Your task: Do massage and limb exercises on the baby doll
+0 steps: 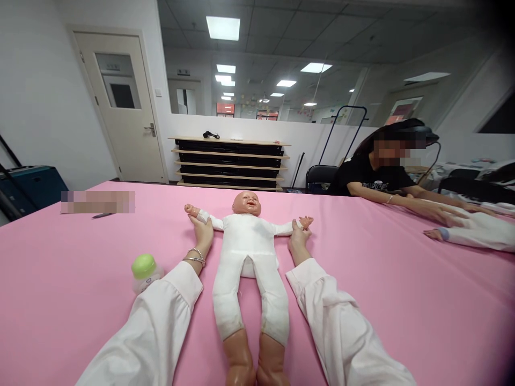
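A baby doll (249, 236) with a white cloth body and plastic head, hands and legs lies on its back on the pink table cover (362, 300), feet toward me. Its arms are stretched out to both sides. My left hand (203, 233) is closed round the doll's arm on the left, near the wrist. On the other side my right hand (300, 238) grips the doll's other forearm, just below its small hand. Left of my left sleeve stands a jar (145, 272) with a light green lid, partly hidden by that sleeve.
At the right, another person (374, 171) in a black top and headset leans over the table, hands on a second doll in white (478, 230). A blurred-out item (98, 202) lies at the far left. Behind the table stand stacked shelves (231, 163) and a chair (322, 174).
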